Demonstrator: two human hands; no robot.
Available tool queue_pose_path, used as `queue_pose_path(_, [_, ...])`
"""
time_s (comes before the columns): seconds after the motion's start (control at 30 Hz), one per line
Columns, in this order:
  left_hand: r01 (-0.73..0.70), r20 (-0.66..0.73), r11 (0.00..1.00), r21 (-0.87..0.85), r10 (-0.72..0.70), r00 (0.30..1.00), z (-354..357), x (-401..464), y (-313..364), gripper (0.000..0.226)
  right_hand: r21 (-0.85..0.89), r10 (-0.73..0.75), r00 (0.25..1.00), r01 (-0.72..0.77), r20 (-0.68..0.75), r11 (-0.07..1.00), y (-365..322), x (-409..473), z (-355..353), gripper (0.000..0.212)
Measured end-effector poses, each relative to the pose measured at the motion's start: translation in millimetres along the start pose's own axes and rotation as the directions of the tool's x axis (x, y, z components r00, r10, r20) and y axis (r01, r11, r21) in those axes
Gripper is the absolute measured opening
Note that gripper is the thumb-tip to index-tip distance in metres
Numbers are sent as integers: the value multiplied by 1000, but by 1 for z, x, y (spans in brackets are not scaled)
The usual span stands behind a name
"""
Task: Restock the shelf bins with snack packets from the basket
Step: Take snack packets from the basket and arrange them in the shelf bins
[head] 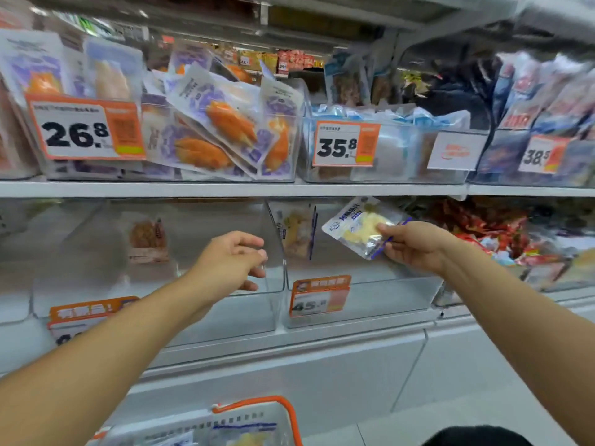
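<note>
Head view: the right hand [415, 244] pinches 1 snack packet [362, 225] by its lower corner, holding it above the clear bin [363, 297] with the 45.8 tag, which shows only 1 packet [294, 230] standing at its back, while the left hand [230, 259] hovers with loosely curled fingers holding nothing before the neighbouring bin [154, 294], which also shows 1 packet [148, 239]. I judge the restocking barely begun here, as both lower bins are nearly bare and the basket [257, 423] below holds more packets, too blurred to count.

White shop shelving [225, 189] with orange price tags [85, 130] stands over a pale tiled floor [450, 423]
</note>
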State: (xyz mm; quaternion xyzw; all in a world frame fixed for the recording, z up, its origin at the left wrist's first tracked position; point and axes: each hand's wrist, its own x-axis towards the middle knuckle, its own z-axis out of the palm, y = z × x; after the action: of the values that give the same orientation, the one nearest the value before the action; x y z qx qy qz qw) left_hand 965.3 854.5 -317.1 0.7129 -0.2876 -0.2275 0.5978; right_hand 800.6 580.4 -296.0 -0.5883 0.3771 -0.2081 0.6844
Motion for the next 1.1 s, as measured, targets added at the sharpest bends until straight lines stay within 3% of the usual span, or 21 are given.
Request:
queue_pose_path(0.1, [42, -48, 999, 23, -41, 998, 20, 23, -11, 12, -85, -44, 998, 41, -38, 996, 5, 52, -13, 6])
queue_pose_path(0.23, [105, -92, 994, 16, -104, 990, 33, 39, -32, 13, -300, -48, 997, 65, 65, 952, 30, 104, 20, 20])
queue_pose_path(0.33, [83, -113, 996, -5, -84, 990, 33, 45, -38, 13, -448, -115, 986, 159, 125, 880, 41, 132, 60, 17])
queue_pose_path(0.4, [54, -121, 998, 11, -53, 991, 31, 47, -40, 11, -549, -216, 969, 248, 123, 798, 40, 147, 79, 17])
queue_pose_path(0.47, [31, -126, 999, 30, -27, 992, 29, 47, -42, 10, -708, -301, 948, 280, 99, 648, 38, 155, 91, 25])
queue_pose_path(0.53, [20, -132, 999, 44, -14, 991, 29, 47, -44, 9, -832, -350, 935, 241, 60, 499, 37, 162, 93, 35])
queue_pose_path(0.6, [14, -132, 999, 49, -7, 991, 28, 47, -44, 9, -883, -381, 924, 195, 20, 427, 39, 167, 94, 45])
queue_pose_path(0.67, [9, -134, 999, 46, -3, 991, 28, 46, -43, 9, -892, -369, 929, 162, -5, 421, 39, 169, 96, 51])
queue_pose_path(0.8, [-103, -181, 990, 93, 118, 976, 24, 34, -39, 8, -809, -351, 934, 155, -67, 567, 25, 148, 81, 53])
queue_pose_path(0.87, [-267, -199, 949, 169, 299, 933, 15, 17, -38, 11, -758, -515, 850, 260, -114, 598, 15, 115, 67, 57])
queue_pose_path(0.9, [-345, -192, 916, 205, 383, 904, 10, 4, -40, 12, -761, -614, 778, 319, -130, 565, 14, 91, 60, 59])
queue_pose_path(1.0, [-414, -133, 872, 260, 457, 879, -6, -43, -76, 6, -808, -804, 594, 491, 37, 325, 20, -9, 63, 59])
queue_pose_path(1.07, [-327, -31, 889, 321, 355, 934, -21, -71, -115, 4, -746, -736, 620, 619, 272, 245, 35, -71, 85, 60])
queue_pose_path(1.1, [-260, 56, 892, 370, 258, 964, -29, -83, -136, 5, -715, -600, 675, 660, 429, 231, 51, -94, 98, 58])
